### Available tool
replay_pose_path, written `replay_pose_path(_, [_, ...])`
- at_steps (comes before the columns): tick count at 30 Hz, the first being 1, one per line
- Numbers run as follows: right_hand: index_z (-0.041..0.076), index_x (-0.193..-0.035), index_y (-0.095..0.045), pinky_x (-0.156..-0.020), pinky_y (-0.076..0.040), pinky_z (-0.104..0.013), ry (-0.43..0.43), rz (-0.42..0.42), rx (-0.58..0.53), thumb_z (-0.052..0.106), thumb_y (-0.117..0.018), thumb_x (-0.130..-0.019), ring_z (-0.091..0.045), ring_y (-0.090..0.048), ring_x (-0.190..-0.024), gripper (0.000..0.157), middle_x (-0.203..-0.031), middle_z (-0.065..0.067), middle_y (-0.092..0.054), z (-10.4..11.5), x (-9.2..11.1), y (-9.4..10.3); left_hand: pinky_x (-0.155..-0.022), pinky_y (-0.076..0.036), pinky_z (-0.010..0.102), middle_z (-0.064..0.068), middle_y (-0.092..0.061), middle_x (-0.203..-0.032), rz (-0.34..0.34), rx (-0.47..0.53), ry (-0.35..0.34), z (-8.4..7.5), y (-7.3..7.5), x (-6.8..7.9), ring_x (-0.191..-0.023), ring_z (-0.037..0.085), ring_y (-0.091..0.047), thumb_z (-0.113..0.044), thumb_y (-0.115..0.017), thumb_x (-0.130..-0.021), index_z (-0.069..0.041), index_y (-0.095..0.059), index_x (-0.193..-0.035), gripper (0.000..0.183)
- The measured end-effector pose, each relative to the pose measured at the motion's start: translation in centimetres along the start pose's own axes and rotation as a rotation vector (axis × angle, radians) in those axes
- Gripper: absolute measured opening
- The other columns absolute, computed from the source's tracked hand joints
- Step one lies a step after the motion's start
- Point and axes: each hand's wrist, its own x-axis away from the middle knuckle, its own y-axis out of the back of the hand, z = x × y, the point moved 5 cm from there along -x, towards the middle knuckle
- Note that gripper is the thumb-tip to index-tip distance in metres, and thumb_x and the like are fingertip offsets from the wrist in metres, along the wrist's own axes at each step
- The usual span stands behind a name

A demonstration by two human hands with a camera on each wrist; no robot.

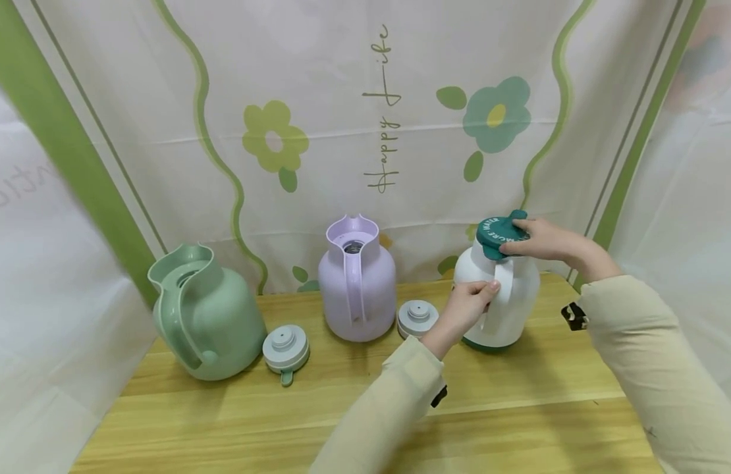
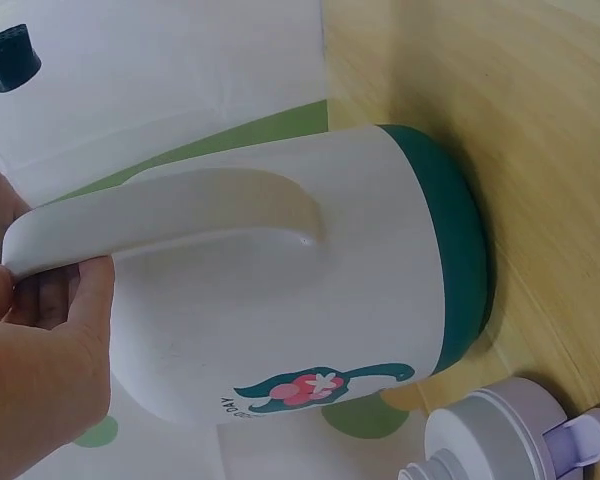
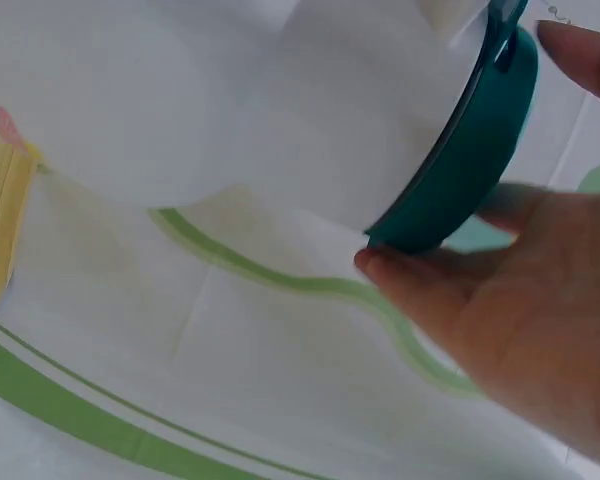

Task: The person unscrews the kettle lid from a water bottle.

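Note:
A white thermos jug with a dark green base stands upright on the right side of the table. My left hand grips its white handle, fingers wrapped around the upper part in the left wrist view. On the jug's mouth sits a dark green lid with white lettering. My right hand holds this lid from above, thumb and fingers at its rim. Part of the lid is hidden under the right fingers. Pink and green decoration shows on the jug's side.
An uncovered purple jug stands mid-table, with its grey-white lid beside it, underside up. Farther left are an uncovered green jug and another upturned lid. A printed curtain hangs close behind the wooden table.

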Motion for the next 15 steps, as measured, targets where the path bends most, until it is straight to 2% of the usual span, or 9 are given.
replay_pose_path(2, [-0.019,-0.144,-0.015,-0.104,-0.032,-0.068,-0.037,-0.037,0.012,0.053,-0.045,-0.095,-0.059,-0.024,-0.130,0.091,-0.144,-0.046,-0.016,0.4,0.0,0.0,-0.091,-0.055,0.030,0.003,-0.069,-0.116,0.008,0.033,0.004,0.0,0.0,0.0,-0.103,0.014,-0.065,-0.035,-0.054,-0.097,-0.008,-0.070,-0.114,0.036])
replay_pose_path(6, [-0.019,-0.137,-0.031,-0.099,-0.036,-0.065,-0.150,-0.190,0.104,0.072,-0.039,-0.088,-0.061,-0.034,-0.121,0.103,-0.136,-0.045,-0.033,1.5,0.1,-0.3,-0.096,-0.053,0.033,0.006,-0.067,-0.120,0.033,0.104,0.017,0.0,-0.1,0.0,-0.112,0.019,-0.064,-0.035,-0.054,-0.097,-0.004,-0.068,-0.117,0.039])
replay_pose_path(8, [-0.019,-0.131,-0.038,-0.097,-0.035,-0.063,-0.187,-0.253,0.167,0.073,-0.040,-0.086,-0.061,-0.036,-0.115,0.103,-0.129,-0.044,-0.040,2.1,0.1,-0.6,-0.097,-0.053,0.034,0.007,-0.067,-0.121,0.036,0.125,0.025,0.0,-0.1,-0.1,-0.114,0.020,-0.063,-0.035,-0.054,-0.097,-0.003,-0.067,-0.118,0.040])
replay_pose_path(11, [-0.021,-0.124,-0.042,-0.096,-0.033,-0.062,-0.196,-0.305,0.215,0.069,-0.045,-0.086,-0.060,-0.038,-0.110,0.098,-0.122,-0.042,-0.047,2.6,-0.1,-0.8,-0.095,-0.054,0.033,0.007,-0.067,-0.119,0.024,0.118,0.028,0.0,-0.1,-0.1,-0.111,0.020,-0.064,-0.035,-0.055,-0.096,-0.003,-0.068,-0.115,0.039])
replay_pose_path(15, [-0.019,-0.120,-0.045,-0.097,-0.031,-0.062,-0.171,-0.293,0.195,0.061,-0.052,-0.086,-0.058,-0.039,-0.110,0.088,-0.120,-0.041,-0.049,2.1,-0.3,-0.6,-0.092,-0.055,0.032,0.004,-0.069,-0.114,-0.009,0.062,0.027,0.1,0.2,-0.1,-0.105,0.018,-0.066,-0.036,-0.056,-0.095,-0.006,-0.071,-0.112,0.037])
